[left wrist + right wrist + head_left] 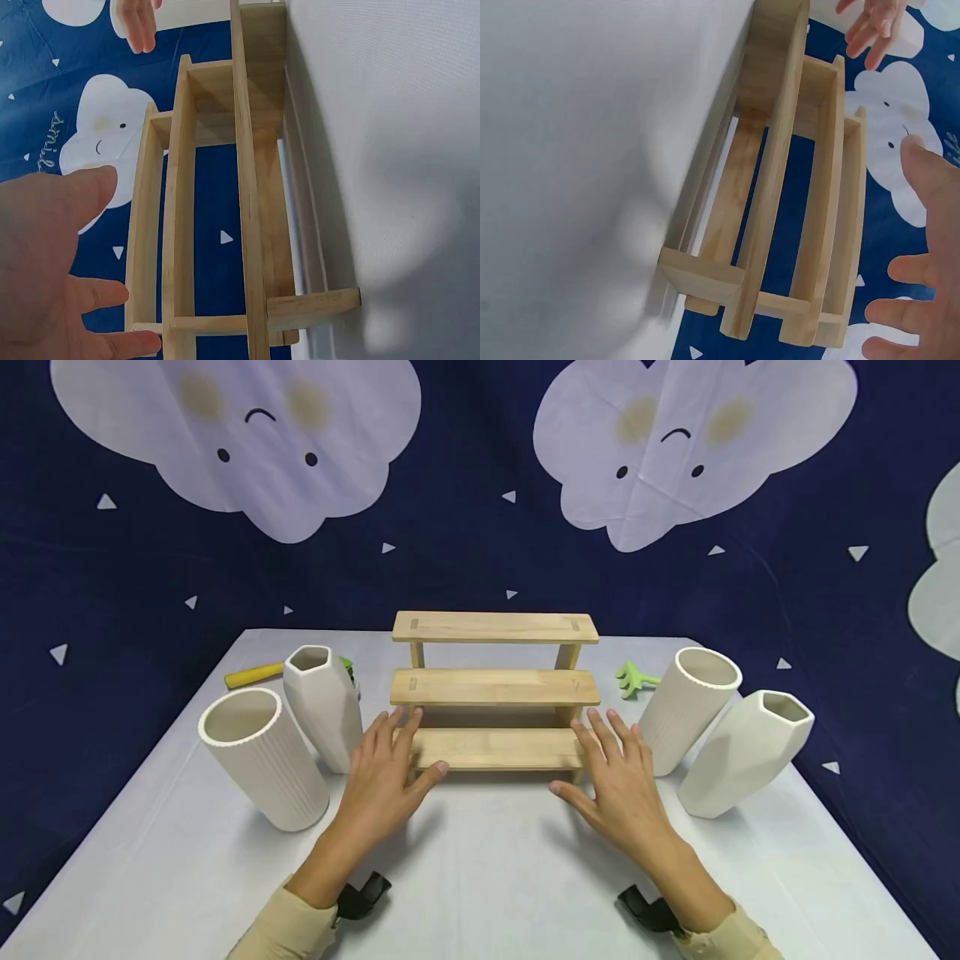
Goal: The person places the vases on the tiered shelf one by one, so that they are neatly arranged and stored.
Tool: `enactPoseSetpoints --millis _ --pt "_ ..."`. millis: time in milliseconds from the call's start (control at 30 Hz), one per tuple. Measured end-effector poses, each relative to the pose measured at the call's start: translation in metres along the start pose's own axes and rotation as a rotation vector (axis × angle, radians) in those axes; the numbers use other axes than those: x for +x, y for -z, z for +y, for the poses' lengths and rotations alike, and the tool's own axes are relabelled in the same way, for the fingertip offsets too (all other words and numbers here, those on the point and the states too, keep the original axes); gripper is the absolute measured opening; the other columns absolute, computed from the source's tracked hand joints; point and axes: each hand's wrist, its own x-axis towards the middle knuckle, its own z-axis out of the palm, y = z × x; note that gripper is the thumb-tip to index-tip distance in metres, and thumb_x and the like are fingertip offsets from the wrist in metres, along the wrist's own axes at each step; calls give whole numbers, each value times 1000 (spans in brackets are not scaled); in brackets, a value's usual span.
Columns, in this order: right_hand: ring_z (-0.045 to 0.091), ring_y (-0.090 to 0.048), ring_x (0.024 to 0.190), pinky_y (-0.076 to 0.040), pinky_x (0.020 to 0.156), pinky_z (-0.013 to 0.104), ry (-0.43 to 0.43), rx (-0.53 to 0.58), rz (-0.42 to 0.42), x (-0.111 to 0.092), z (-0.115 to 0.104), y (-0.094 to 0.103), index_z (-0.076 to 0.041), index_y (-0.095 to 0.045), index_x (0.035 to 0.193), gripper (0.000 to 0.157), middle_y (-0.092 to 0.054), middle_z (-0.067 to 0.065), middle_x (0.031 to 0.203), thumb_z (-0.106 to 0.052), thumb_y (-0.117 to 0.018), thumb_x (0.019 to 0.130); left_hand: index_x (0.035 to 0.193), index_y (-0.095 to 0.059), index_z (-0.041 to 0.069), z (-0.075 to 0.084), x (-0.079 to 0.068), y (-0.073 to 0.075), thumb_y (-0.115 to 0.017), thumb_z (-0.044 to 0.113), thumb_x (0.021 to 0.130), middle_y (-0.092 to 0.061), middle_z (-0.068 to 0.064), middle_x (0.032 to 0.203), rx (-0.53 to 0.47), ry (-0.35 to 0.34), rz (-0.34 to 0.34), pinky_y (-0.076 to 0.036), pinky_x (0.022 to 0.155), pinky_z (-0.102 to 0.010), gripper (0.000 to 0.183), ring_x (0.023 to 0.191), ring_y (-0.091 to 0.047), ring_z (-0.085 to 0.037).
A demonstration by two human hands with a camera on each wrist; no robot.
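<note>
I observe 1 wooden shelf (495, 687) with 3 tiers standing on the white-covered table (487, 868), between 2 pairs of white vases (273, 768). Left hand (384, 781): released, fingers extended, grasping nothing, near the left end of the lowest tier (495, 748). Right hand (621, 781): likewise released, fingers spread, near the right end. Contact with the wood: cannot tell for either. A yellow handle (253, 676) lies behind the left pair; a green rake (633, 679), by the right.

The shelf (495, 687) is smooth, matt wood — the vases (324, 710) matt, ceramic-looking — the backdrop (465, 568) cloth.
</note>
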Motion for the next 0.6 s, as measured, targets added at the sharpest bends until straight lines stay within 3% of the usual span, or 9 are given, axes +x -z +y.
enactPoseSetpoints --millis 167,400,600 --pt "39 -30 136 -22 107 60 -1 59 46 -3 4 2 -5 -41 141 84 -40 19 146 -69 -43 86 146 -33 14 -5 0 1 -60 48 87 -31 -19 148 -39 16 29 -25 106 -60 74 138 -25 -39" --pt "39 -37 130 -27 103 54 -41 135 87 -7 11 7 -5 -44 138 78 -46 20 140 -45 -71 77 146 -34 17 -11 0 1 -62 43 87 -35 -20 143 -101 52 28 -34 102 -58 70 133 -30 -38" --pt "38 -42 124 -28 101 50 -58 215 150 -12 18 11 -3 -48 135 73 -51 20 135 -38 -74 77 145 -35 19 -15 0 3 -62 39 88 -38 -21 140 -169 70 30 -37 98 -58 66 133 -31 -36"
